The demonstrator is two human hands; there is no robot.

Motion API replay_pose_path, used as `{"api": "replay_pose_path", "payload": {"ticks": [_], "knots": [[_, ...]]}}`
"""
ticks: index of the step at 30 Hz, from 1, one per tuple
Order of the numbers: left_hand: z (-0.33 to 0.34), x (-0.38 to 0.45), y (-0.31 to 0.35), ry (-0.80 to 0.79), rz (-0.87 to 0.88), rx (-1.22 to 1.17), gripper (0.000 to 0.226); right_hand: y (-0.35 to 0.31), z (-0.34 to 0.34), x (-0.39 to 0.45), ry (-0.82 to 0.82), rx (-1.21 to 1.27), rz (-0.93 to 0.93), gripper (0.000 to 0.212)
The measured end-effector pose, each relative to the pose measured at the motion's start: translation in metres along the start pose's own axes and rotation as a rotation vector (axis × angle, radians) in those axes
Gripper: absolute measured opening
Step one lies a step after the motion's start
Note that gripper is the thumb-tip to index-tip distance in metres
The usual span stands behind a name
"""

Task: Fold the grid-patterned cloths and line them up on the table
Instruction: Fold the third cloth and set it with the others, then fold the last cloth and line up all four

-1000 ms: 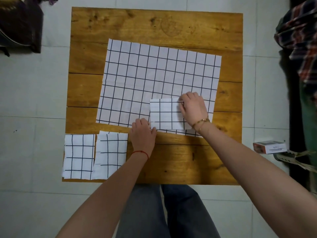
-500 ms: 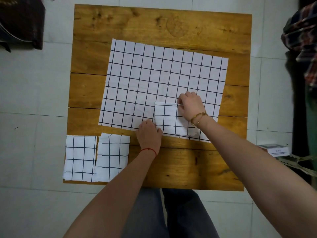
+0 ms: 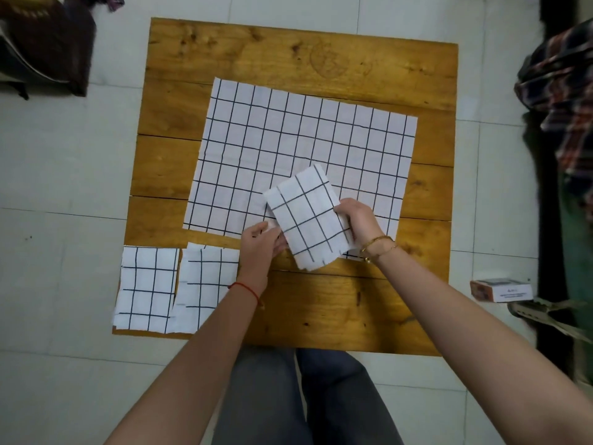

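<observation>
A folded white cloth with a black grid (image 3: 306,220) is lifted and tilted above the wooden table (image 3: 321,303). My right hand (image 3: 361,221) grips its right edge. My left hand (image 3: 260,248) pinches its lower left edge. Beneath it a large grid cloth (image 3: 288,139) lies spread flat across the middle of the table. Two folded grid cloths lie side by side at the near left corner: one at the far left (image 3: 146,289), the other (image 3: 205,284) right beside it, partly under my left forearm.
The table stands on a pale tiled floor. A small box (image 3: 500,289) lies on the floor to the right, next to a sandal (image 3: 545,316). A checked garment (image 3: 561,91) hangs at the right edge. A dark bag (image 3: 45,43) sits at the far left.
The folded cloth lay flat on the large cloth under both hands. Now both hands have lifted it and turned it at an angle, toward the near edge.
</observation>
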State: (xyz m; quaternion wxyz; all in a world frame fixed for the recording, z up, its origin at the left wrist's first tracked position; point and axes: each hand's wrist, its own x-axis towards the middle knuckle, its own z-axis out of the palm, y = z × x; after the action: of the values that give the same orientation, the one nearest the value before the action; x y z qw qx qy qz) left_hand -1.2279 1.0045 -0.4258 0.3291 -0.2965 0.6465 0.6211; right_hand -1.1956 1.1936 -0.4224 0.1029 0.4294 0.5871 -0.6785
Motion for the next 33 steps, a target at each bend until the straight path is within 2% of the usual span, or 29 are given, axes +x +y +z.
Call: {"api": "replay_pose_path", "payload": {"ticks": [2, 6, 15, 21, 25, 33], "knots": [[-0.005, -0.007, -0.004, -0.044, 0.058, 0.082, 0.036, 0.012, 0.007, -0.009, 0.055, 0.057, 0.055, 0.005], [-0.025, -0.024, -0.018, 0.014, 0.144, 0.3, 0.031, 0.036, 0.022, -0.04, 0.041, -0.116, 0.089, 0.011], [-0.074, -0.051, -0.041, 0.042, 0.047, 0.427, 0.052, 0.094, 0.047, -0.084, -0.068, -0.389, -0.052, 0.01], [-0.099, -0.06, -0.054, -0.01, 0.051, 0.563, 0.049, 0.12, 0.05, -0.095, -0.106, -0.62, -0.085, 0.019], [-0.11, -0.058, -0.065, 0.036, 0.146, 0.715, 0.049, 0.124, 0.055, -0.099, -0.106, -0.74, -0.064, 0.026], [-0.111, -0.058, -0.069, 0.137, 0.307, 0.746, 0.032, 0.121, 0.066, -0.101, -0.146, -0.95, -0.085, 0.023]]}}
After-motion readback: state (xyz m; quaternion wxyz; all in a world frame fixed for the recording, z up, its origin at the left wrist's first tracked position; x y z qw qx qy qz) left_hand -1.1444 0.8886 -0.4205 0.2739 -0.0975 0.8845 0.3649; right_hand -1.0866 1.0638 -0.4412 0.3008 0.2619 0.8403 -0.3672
